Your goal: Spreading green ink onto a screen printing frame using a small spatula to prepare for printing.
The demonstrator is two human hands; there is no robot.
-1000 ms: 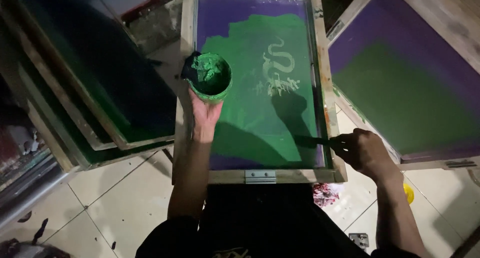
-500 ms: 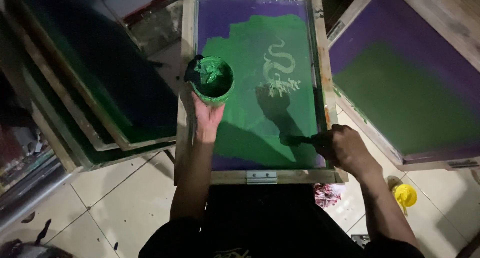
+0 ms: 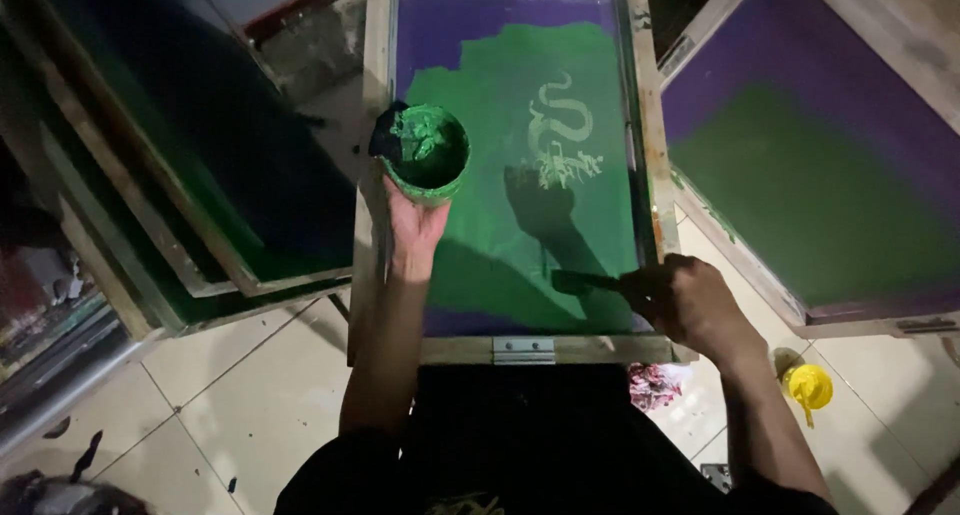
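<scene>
The left hand (image 3: 415, 220) cups a green ink tub (image 3: 425, 155) from below, fingers curled around its base, over the wooden-framed printing screen (image 3: 520, 175), while the right hand (image 3: 690, 300) is closed tight on a dark spatula (image 3: 590, 283) touching the screen's green mesh near its lower edge

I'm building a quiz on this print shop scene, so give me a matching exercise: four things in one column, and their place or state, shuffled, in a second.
Things:
1. green ink tub
2. dark spatula
3. yellow container
4. metal hinge

Places or states:
A. on the tiled floor, right of the frame
B. held up from below by the left hand
C. on the near wooden edge of the screen frame
D. gripped by the right hand, blade on the green mesh

Pairs: 1-B, 2-D, 3-A, 4-C
</scene>
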